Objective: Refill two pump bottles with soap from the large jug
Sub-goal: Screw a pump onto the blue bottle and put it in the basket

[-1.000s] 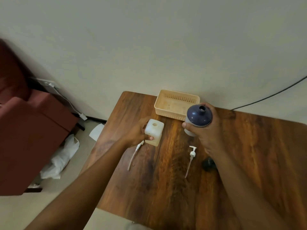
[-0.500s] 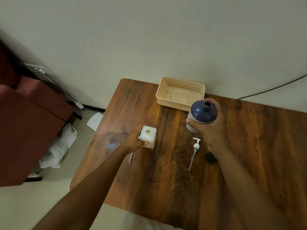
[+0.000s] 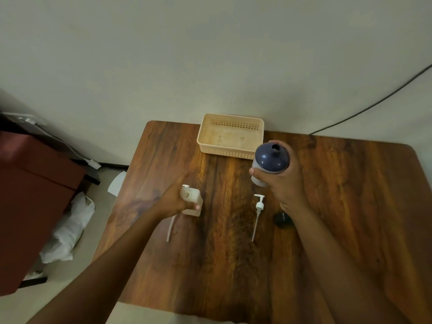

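The left hand point(image 3: 174, 199) is clamped around a small square white bottle point(image 3: 192, 200) that stands with its open mouth up at about nine o'clock of the tabletop's point(image 3: 350, 195) middle. A white pump point(image 3: 171, 226) lies partly under that hand, its tube trailing toward six o'clock. The right hand point(image 3: 284, 181) grips the large jug point(image 3: 270, 163), a pale body with a dark blue top and uncapped neck, held upright at about one o'clock. A second white pump point(image 3: 257, 215) lies on the wood between the two hands, tube pointing to six o'clock. A dark cap point(image 3: 282, 219) sits just beside the right wrist. A beige basket point(image 3: 230, 152) stands at twelve o'clock against the wall.
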